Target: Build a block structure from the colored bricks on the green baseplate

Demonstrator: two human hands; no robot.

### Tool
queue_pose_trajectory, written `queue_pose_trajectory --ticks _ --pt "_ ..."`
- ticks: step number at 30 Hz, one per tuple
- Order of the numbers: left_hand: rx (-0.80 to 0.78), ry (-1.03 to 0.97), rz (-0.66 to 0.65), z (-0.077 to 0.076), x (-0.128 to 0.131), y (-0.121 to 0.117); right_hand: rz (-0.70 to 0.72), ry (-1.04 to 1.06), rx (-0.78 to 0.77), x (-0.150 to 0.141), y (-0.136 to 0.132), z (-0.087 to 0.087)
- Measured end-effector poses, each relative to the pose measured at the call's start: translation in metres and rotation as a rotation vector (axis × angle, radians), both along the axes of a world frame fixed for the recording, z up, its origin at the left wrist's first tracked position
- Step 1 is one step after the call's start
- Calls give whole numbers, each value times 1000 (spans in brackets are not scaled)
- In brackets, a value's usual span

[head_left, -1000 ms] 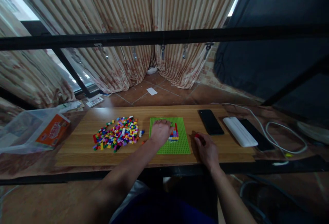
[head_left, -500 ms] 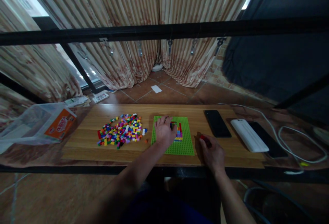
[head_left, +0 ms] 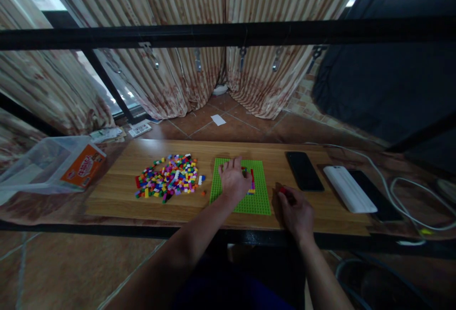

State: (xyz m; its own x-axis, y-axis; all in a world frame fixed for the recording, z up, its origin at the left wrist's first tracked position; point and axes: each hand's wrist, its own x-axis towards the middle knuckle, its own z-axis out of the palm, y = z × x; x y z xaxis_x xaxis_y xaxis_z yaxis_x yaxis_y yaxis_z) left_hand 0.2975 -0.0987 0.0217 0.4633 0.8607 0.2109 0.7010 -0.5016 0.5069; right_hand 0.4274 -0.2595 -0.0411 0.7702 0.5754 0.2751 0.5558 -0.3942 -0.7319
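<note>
A green baseplate (head_left: 261, 199) lies on the wooden board (head_left: 117, 196) in front of me. My left hand (head_left: 233, 180) rests on the plate with its fingers curled over a small stack of coloured bricks (head_left: 252, 183), which is partly hidden. To the right of the plate, my right hand (head_left: 295, 210) lies on the board, its fingers pinched on a small red brick (head_left: 282, 189). A heap of loose coloured bricks (head_left: 167, 178) lies left of the plate.
Right of the plate lie a black phone (head_left: 304, 171), a white power bank (head_left: 347, 188) and a second dark phone (head_left: 374, 201), with white cables (head_left: 402, 191). A clear plastic bag with an orange box (head_left: 81, 165) sits at the left. A black bar (head_left: 228, 34) crosses above.
My left hand has shifted a little on the plate over the brick stack. My right hand keeps the red brick beside the plate. The view has tilted and shifted slightly.
</note>
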Motion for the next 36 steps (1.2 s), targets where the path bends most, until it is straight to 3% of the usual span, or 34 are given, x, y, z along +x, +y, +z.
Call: queue_pose_trajectory --ticks 16,25,32,36 --pt "-119 52 -92 11 11 5 0 -17 -14 0 -1 1" --pt "-129 113 -166 9 12 16 0 8 -2 1 -1 0" --pt "-199 -116 -256 1 -11 25 0 -29 -4 -1 -1 2" --pt "-339 -299 -229 -8 -24 34 -4 -44 -8 -1 -1 3"
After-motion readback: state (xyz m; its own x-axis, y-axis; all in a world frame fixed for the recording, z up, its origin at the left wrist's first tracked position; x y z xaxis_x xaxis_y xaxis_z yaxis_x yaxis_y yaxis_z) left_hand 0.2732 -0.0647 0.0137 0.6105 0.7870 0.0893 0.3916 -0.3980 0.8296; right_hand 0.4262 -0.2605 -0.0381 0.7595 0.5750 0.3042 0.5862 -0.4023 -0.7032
